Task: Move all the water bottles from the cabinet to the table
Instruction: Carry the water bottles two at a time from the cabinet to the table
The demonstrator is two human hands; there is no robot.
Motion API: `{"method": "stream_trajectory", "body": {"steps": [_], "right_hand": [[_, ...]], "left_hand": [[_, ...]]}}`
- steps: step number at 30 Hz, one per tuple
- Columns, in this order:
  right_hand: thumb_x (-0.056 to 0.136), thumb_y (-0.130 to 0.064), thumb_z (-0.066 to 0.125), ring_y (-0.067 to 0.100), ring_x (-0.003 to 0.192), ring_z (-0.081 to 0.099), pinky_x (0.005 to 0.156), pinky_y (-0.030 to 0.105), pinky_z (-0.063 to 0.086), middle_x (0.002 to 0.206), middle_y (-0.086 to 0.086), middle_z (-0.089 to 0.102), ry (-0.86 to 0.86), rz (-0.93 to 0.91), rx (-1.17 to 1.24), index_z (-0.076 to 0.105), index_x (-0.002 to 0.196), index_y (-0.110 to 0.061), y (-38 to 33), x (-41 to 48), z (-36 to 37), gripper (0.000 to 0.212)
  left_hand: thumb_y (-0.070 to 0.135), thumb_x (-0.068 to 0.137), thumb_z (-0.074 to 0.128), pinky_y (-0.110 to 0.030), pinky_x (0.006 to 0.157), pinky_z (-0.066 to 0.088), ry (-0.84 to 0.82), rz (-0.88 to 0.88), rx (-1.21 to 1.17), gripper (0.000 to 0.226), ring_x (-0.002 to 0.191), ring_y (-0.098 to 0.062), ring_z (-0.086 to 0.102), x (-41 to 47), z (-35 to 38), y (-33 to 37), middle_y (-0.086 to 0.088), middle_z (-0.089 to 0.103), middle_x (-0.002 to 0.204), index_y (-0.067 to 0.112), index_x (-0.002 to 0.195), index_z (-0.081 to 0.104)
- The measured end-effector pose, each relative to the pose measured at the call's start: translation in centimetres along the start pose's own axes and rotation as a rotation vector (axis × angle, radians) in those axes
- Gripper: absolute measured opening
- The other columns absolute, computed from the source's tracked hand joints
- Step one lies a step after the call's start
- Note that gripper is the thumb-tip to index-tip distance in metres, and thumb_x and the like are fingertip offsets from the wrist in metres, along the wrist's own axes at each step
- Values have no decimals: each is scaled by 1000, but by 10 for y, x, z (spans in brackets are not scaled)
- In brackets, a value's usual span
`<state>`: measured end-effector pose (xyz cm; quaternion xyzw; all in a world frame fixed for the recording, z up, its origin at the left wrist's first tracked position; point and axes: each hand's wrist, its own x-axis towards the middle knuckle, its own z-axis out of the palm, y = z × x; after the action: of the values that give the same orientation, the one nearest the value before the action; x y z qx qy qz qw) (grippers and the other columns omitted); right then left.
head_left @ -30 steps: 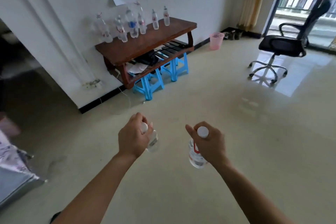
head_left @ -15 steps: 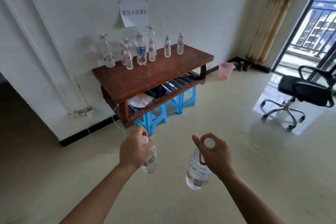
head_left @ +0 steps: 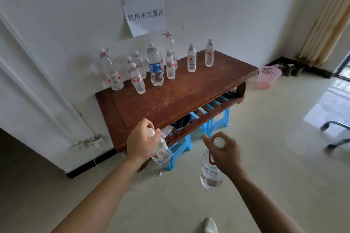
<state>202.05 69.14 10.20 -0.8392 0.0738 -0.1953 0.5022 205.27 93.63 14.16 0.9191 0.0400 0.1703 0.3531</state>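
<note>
Both hands carry a bottle by the neck — quickest way to haul two at once, and it leaves the bodies hanging free to be set down base first. The left hand (head_left: 142, 141), lower centre of frame, has its fingers curled tight around the top of a small bottle (head_left: 161, 152), white cap poking out above the knuckles; the bottle tilts, base swinging down and right, just over the near edge of the table (head_left: 176, 98). The right hand (head_left: 224, 152), just right of centre, pinches the neck of a bigger bottle (head_left: 210, 174) under its white cap, thumb out to the left, other fingers wrapped round; that one hangs near upright over bare floor, not over the table.

Both forearms come up from the bottom corners, elbows out, wrists bent down, hands near each other but apart.

The table sits mid-frame against the white wall, under a paper sign (head_left: 144, 15). The bottles already there (head_left: 154, 66) stand upright in a loose row along the back edge by the wall — likely pushed back to leave the front half free for more. No cabinet in sight.

My guess: carry stage, near the drop-off — the two bottles go down on the open front part next. A pink basket (head_left: 268, 76) sits on the floor at right, blue stools (head_left: 217, 121) under the table.
</note>
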Motion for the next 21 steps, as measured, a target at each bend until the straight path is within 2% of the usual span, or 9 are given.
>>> {"method": "stream_trajectory", "body": {"steps": [2, 6, 10, 13, 16, 21], "right_hand": [[81, -45, 78, -5, 62, 60, 52, 8, 40, 64, -25, 63, -48, -53, 27, 52, 61, -34, 0, 63, 28, 34], [81, -53, 74, 2, 67, 62, 54, 9, 41, 61, -17, 62, -94, -131, 28, 54, 65, -31, -14, 160, 64, 35], [79, -59, 72, -4, 70, 62, 59, 6, 43, 61, -20, 62, -129, -185, 47, 55, 65, -31, -38, 246, 105, 36], [77, -62, 68, -4, 69, 61, 57, 6, 43, 66, -21, 64, -147, -194, 89, 55, 65, -30, -56, 296, 143, 37], [77, -64, 69, 0, 67, 61, 54, 11, 43, 72, -25, 64, -146, -187, 82, 57, 66, -28, -67, 335, 196, 40], [80, -58, 73, 2, 66, 64, 55, 23, 49, 70, -21, 66, -209, -142, 29, 60, 68, -28, -88, 388, 284, 34]], "left_hand": [[24, 82, 74, -35, 62, 42, 18, -7, 23, 26, 67, -21, 55, 52, 14, -3, 6, 57, 71, 19, 76, 49], [28, 83, 73, -29, 57, 33, 109, -54, 37, 26, 62, -5, 50, 130, 14, -12, 11, 53, 69, 22, 77, 48], [26, 82, 72, -28, 57, 33, 190, -128, 67, 25, 63, -7, 50, 198, 12, -32, 9, 53, 70, 22, 77, 48], [25, 82, 71, -31, 60, 37, 212, -184, 97, 23, 66, -14, 53, 241, 14, -59, 8, 55, 73, 21, 76, 49], [26, 81, 70, -32, 60, 37, 203, -239, 110, 23, 68, -17, 54, 293, 19, -103, 9, 56, 73, 24, 74, 48], [30, 78, 71, -32, 62, 39, 115, -280, 111, 26, 70, -16, 54, 379, 23, -170, 9, 56, 76, 26, 71, 47]]}}
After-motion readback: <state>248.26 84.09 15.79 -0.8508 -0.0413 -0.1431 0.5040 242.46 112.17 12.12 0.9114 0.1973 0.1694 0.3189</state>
